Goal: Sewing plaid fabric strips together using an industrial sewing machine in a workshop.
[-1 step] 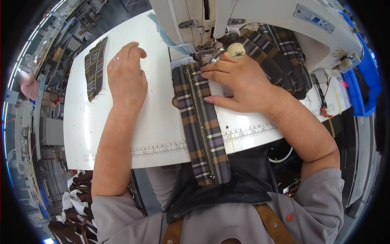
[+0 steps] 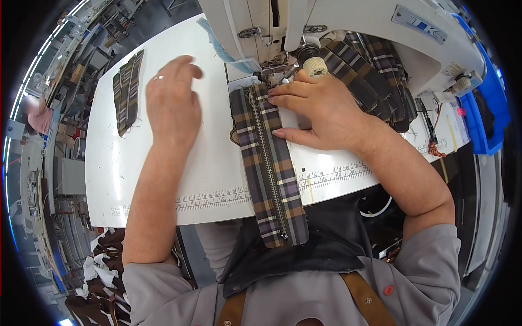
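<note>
A plaid fabric strip with a metal zipper (image 2: 270, 171) runs from the sewing machine's presser foot (image 2: 276, 76) down over the table's near edge. My right hand (image 2: 329, 111) lies at its upper right edge, fingers spread, with the fingertips and thumb touching the fabric. The zipper pull sits at the strip's lower end. My left hand (image 2: 173, 103) hovers over the white table (image 2: 212, 163) to the left of the strip. It holds nothing; its fingers are loosely bent and slightly blurred, a ring on one of them.
Another plaid piece (image 2: 128, 92) lies at the table's left. More plaid zipper pieces (image 2: 375, 76) are piled behind my right hand, under the machine arm (image 2: 359, 16). A blue bin (image 2: 492, 125) stands at the far right. Dark and white cloth (image 2: 100, 271) is heaped at lower left.
My left hand has shifted slightly to the right. My right hand and the plaid strip look the same.
</note>
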Tool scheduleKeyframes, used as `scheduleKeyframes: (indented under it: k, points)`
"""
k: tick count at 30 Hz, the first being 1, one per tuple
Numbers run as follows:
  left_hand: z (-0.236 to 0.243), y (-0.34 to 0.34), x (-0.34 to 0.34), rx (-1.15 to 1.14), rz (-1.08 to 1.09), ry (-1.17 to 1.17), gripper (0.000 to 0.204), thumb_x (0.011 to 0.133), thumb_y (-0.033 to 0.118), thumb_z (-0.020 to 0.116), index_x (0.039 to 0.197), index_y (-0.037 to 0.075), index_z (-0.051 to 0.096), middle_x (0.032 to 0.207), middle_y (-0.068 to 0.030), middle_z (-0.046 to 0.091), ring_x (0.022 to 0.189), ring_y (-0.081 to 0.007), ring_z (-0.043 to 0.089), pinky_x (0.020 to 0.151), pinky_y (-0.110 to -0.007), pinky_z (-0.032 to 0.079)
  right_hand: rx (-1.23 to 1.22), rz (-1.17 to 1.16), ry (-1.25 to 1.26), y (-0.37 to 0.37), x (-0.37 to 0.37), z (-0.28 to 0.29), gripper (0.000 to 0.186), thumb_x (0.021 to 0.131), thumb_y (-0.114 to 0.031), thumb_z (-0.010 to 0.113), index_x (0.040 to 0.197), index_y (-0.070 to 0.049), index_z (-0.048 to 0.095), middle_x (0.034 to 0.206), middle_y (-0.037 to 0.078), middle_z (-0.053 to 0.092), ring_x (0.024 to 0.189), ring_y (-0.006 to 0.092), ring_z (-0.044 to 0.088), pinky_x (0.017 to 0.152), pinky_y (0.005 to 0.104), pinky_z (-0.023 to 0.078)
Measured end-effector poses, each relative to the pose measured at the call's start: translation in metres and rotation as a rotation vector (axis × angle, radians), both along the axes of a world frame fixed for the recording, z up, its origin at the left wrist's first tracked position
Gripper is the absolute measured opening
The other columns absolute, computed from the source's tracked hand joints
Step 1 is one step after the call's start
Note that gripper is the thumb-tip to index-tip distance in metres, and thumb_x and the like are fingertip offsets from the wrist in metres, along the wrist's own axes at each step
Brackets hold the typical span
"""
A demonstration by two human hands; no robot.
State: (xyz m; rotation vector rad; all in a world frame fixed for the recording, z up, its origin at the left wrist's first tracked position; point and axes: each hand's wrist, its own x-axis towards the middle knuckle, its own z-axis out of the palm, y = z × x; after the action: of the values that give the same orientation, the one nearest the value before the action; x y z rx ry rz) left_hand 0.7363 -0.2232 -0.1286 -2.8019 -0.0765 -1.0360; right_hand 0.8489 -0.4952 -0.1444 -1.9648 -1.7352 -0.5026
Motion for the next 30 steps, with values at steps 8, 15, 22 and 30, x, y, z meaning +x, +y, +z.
scheduleKeyframes:
  k: [8,15,22,30]
  points:
    - [-0.013,-0.065,-0.017,-0.399,-0.423,0.387,0.055,0.097,0.039,0.074,0.132,-0.003,0.067,0.141,-0.0217,0.065,0.127,-0.0387,0.065,0.108,-0.045,0.053,0.0,0.003,0.0,-0.001,-0.004,0.001,0.045,0.081,-0.04,0.081,0.108,-0.004,0.079,0.105,0.008,0.076,0.099,0.0279,0.068,0.082,0.0425,0.056]
    - [-0.014,-0.065,-0.017,-0.374,-0.434,0.407,0.056,0.098,0.039,0.073,0.133,-0.005,0.067,0.141,-0.0225,0.064,0.129,-0.0377,0.065,0.108,-0.043,0.054,0.002,-0.008,-0.009,-0.002,-0.006,0.001,0.044,0.082,-0.04,0.081,0.105,-0.003,0.08,0.105,0.009,0.076,0.099,0.0271,0.068,0.081,0.0411,0.058]
    - [-0.014,-0.061,-0.017,-0.345,-0.467,0.409,0.078,0.086,0.052,0.083,0.134,-0.006,0.065,0.143,-0.0235,0.062,0.132,-0.0385,0.063,0.111,-0.044,0.052,-0.005,-0.02,-0.002,-0.002,-0.006,0.0,0.049,0.08,-0.041,0.081,0.109,-0.002,0.078,0.109,0.009,0.075,0.102,0.0281,0.068,0.084,0.0417,0.058]
    - [-0.014,-0.06,-0.016,-0.309,-0.477,0.373,0.086,0.08,0.055,0.087,0.137,-0.006,0.063,0.145,-0.0249,0.061,0.133,-0.0392,0.062,0.111,-0.045,0.053,-0.011,-0.023,-0.002,-0.001,-0.004,0.0,0.052,0.079,-0.04,0.082,0.111,-0.001,0.076,0.109,0.01,0.074,0.103,0.0292,0.067,0.086,0.042,0.057]
